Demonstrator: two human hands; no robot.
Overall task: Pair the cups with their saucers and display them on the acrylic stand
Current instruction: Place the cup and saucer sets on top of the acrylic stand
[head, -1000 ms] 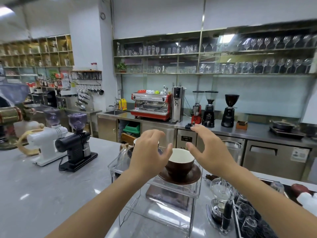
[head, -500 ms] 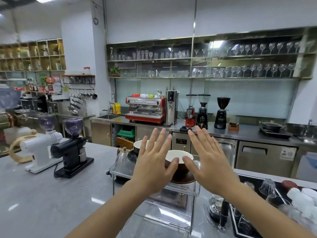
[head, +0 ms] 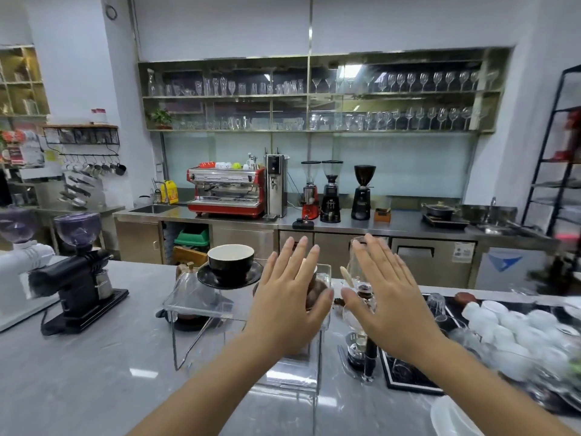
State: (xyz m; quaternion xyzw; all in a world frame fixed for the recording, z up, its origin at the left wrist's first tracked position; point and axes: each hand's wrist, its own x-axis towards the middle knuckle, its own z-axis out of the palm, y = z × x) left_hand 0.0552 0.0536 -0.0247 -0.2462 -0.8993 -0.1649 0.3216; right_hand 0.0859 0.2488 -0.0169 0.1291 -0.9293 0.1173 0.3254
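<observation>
A clear acrylic stand [head: 201,309] stands on the grey counter in front of me. On its top left sits a black cup with a white inside [head: 230,261] on a black saucer [head: 209,277]. A brown cup [head: 317,293] on the stand's right is mostly hidden behind my left hand [head: 290,305]. That hand is flat with fingers spread, holding nothing. My right hand [head: 388,297] is also flat and spread, held in the air to the right of the stand, in front of a glass siphon brewer [head: 361,347].
A black coffee grinder [head: 78,278] and a white one [head: 25,256] stand at the left. A black tray [head: 405,372] with glasses and several white cups [head: 509,328] lies at the right. A white plate edge [head: 449,416] shows at the bottom right.
The view has swung right and back. Both hands have opened flat and drawn away from the brown cup, which stays on the stand. The black cup and saucer are now uncovered.
</observation>
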